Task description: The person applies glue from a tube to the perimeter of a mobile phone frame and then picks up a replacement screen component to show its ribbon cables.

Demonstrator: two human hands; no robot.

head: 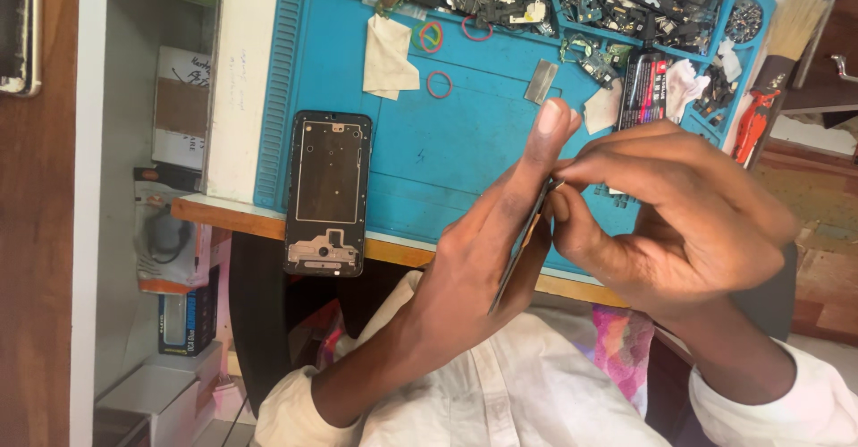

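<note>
Blue repair mat behind: left hand grips thin panel edge-on, right hand fingertips pinch its top edge.

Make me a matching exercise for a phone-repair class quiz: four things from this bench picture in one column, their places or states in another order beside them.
Things:
1. phone frame
2. brush
3. red rubber band
4. thin panel

Places or states:
A. held on edge between left hand and right hand
B. lying flat, overhanging the table's near edge
C. on the blue mat, beside a cloth scrap
D. at the mat's far right corner

Pairs: 1-B, 2-D, 3-C, 4-A
</note>
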